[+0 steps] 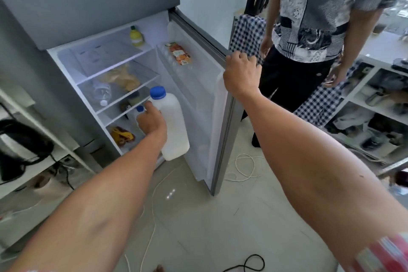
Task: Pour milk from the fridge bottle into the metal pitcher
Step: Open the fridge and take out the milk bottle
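Observation:
A white milk bottle (174,126) with a blue cap is upright in front of the open fridge (106,64), just outside its shelves. My left hand (151,122) grips the bottle from its left side. My right hand (241,70) holds the top edge of the open fridge door (198,86), fingers curled over it. No metal pitcher is visible in the head view.
A second small blue-capped bottle (139,109) sits behind my left hand. A juice carton (179,53) lies in the door rack. A person in a patterned shirt (320,17) stands right of the door. White shelving (373,104) is at right, a black kettle (19,146) at left, cables (245,166) on the floor.

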### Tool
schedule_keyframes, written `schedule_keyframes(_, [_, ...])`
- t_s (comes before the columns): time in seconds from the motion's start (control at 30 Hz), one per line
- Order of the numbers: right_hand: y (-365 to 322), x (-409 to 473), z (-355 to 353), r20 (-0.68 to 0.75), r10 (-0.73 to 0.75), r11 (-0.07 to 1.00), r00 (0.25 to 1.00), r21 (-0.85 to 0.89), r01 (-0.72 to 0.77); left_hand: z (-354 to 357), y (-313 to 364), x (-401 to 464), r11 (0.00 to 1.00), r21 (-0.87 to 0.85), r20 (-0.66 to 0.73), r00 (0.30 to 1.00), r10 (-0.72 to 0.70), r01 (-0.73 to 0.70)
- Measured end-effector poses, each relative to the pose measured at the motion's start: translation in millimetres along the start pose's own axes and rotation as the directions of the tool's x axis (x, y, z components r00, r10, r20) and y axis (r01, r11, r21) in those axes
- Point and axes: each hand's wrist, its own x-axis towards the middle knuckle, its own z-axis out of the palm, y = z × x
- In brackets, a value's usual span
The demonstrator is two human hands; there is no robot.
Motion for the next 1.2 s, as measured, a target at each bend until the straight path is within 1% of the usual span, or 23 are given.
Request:
schedule_keyframes(0.1, [-24,-19,6,-0.12,-0.034,0.998,0.992,-0.049,0.028,-19,19,11,0.999,0.016,-0.014,0.999,0.042,-0.041])
schedule_keyframes(0.2, [-50,-31,9,-0.167,-0.095,0.994,0.981,-0.06,0.086,-41,36,31,0.998,0.018,-0.013,0.998,0.061,-0.061])
schedule_keyframes(0.4, [-113,-53,15,-0.187,-0.168,0.982,0.968,0.052,0.181,-83,63,81,0.985,0.065,-0.037,0.986,0.161,-0.158])
schedule_keyframes(0.53, [-160,-62,20,-0.216,-0.21,0.956,0.954,0.157,0.246,-116,91,100,0.981,0.091,-0.026,0.985,0.172,-0.169])
schedule_keyframes(0.6, [-182,-64,24,-0.202,-0.232,0.947,0.952,0.178,0.268,-130,101,108,0.978,0.107,-0.018,0.983,0.181,-0.178])
schedule_keyframes(0.83, [-244,-70,48,-0.159,-0.359,0.88,0.92,0.27,0.391,-173,124,141,0.982,0.047,-0.108,0.976,0.188,-0.184])
schedule_keyframes(0.93, [-265,-67,62,-0.162,-0.443,0.839,0.882,0.273,0.471,-188,127,155,0.984,0.007,-0.121,0.977,0.178,-0.178])
schedule_keyframes(1.03, [-287,-62,77,-0.214,-0.529,0.777,0.821,0.267,0.57,-203,127,171,0.987,0.002,-0.163,0.973,0.161,-0.163])
schedule_keyframes(1.1, [-304,-57,84,-0.22,-0.538,0.748,0.814,0.321,0.581,-211,129,176,0.983,0.003,-0.208,0.962,0.179,-0.182])
schedule_keyframes(1.2, [-327,-47,92,-0.124,-0.553,0.74,0.824,0.382,0.554,-218,134,181,0.979,0.008,-0.25,0.947,0.201,-0.205])
